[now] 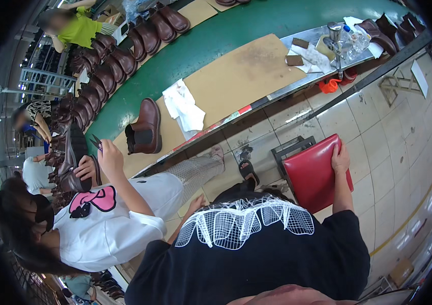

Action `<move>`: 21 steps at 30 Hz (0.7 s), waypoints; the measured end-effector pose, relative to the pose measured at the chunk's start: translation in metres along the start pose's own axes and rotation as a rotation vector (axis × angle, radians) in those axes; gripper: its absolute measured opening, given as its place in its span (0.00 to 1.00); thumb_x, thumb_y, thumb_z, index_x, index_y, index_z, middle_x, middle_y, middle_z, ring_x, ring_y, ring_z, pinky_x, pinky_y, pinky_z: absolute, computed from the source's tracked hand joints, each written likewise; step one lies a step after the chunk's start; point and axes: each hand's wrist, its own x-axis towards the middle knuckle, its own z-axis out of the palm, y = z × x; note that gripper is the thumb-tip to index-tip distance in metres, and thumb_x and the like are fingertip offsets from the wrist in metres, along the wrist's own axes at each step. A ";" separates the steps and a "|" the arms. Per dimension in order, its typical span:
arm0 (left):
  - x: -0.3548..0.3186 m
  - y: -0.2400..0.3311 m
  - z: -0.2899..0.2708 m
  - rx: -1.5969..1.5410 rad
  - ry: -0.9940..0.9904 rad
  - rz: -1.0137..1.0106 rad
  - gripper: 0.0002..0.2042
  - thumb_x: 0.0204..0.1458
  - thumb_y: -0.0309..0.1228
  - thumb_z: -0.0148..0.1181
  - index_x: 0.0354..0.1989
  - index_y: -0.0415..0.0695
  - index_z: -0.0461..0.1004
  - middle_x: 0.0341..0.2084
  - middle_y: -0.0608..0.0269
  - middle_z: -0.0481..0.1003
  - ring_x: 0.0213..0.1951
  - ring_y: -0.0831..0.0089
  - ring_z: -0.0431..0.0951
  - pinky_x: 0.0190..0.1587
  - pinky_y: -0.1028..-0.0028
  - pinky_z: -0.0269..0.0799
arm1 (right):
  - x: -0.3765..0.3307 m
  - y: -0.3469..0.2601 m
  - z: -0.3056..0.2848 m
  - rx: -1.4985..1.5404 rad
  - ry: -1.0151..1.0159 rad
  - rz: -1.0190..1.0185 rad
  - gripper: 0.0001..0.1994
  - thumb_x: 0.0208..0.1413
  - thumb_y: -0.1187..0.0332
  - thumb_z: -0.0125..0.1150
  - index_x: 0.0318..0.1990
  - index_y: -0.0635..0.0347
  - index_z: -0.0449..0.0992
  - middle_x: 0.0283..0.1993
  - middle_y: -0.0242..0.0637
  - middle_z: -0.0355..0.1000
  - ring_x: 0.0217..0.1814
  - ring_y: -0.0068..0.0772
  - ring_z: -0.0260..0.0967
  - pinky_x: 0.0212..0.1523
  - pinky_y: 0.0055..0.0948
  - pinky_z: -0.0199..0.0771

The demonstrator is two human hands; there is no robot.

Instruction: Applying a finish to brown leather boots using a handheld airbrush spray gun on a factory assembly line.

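My right hand (340, 158) grips the right edge of the red padded seat of a stool (307, 175), its fingers along the rim. The seat is tilted, and its dark metal frame (292, 150) shows on the far side. My left hand (196, 203) hangs low by my left side, near the co-worker's patterned trouser leg; its fingers are too small and partly hidden to read, and no object shows in it. A single brown ankle boot (147, 127) stands upright on the bench ahead to the left, beside a white cloth (184, 105), apart from both hands.
A co-worker in a white shirt (109, 223) close on my left holds small black snips (96, 142) and a brown boot (73, 152). The green bench (216, 56) bears rows of boots, brown paper (241, 71) and a metal tray (305, 76) with cloths and bottles. A dark bar (368, 81) crosses at right.
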 end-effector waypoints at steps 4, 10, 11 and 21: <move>0.109 0.010 -0.126 1.457 0.532 0.502 0.12 0.60 0.31 0.49 0.49 0.42 0.70 0.44 0.56 0.72 0.48 0.63 0.74 0.42 0.71 0.74 | -0.003 0.000 0.002 -0.081 -0.030 0.052 0.24 0.66 0.49 0.46 0.64 0.47 0.67 0.46 0.52 0.75 0.48 0.58 0.73 0.49 0.50 0.73; 0.152 -0.006 -0.067 0.964 0.239 0.567 0.16 0.56 0.28 0.51 0.53 0.44 0.73 0.53 0.60 0.71 0.56 0.61 0.71 0.52 0.65 0.72 | -0.002 -0.007 0.006 -0.086 -0.131 0.072 0.24 0.66 0.47 0.44 0.62 0.51 0.67 0.46 0.56 0.74 0.49 0.62 0.72 0.51 0.53 0.71; 0.156 -0.006 -0.059 0.902 0.264 0.591 0.17 0.57 0.29 0.51 0.54 0.44 0.74 0.55 0.61 0.71 0.58 0.62 0.70 0.54 0.64 0.71 | 0.000 -0.007 0.009 -0.056 -0.173 0.086 0.24 0.66 0.48 0.44 0.60 0.53 0.68 0.47 0.57 0.74 0.49 0.63 0.72 0.52 0.54 0.70; 0.183 -0.088 -0.043 1.924 0.209 0.436 0.13 0.52 0.28 0.51 0.39 0.37 0.80 0.47 0.54 0.78 0.52 0.62 0.70 0.57 0.71 0.66 | 0.073 0.097 0.058 -0.171 -0.828 0.169 0.45 0.61 0.30 0.25 0.69 0.59 0.61 0.63 0.64 0.66 0.67 0.63 0.62 0.63 0.51 0.66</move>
